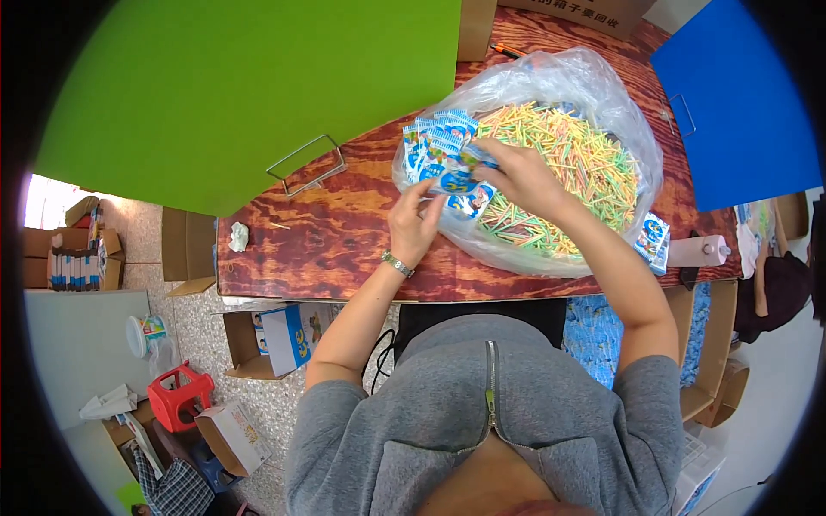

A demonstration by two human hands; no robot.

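A small blue-and-white packet (454,182) is between my two hands, over the left part of a large clear plastic bag (624,99). My left hand (415,225) has its thumb and fingers closed on the packet's left edge. From the right, my right hand (522,176) pinches the upper right of the packet. Several similar packets (443,138) lie in a pile just beyond my hands. Under my right hand and forearm, the bag holds a heap of thin pastel sticks (568,163) in yellow, green and pink. My right hand partly covers the heap.
A green panel (284,86) with a wire stand (310,168) rises at left; a blue panel (744,95) stands at right. Crumpled tissue (239,236) lies on the red wood-grain table (292,249). More packets (654,241) and a pink bottle (699,251) are at the right edge.
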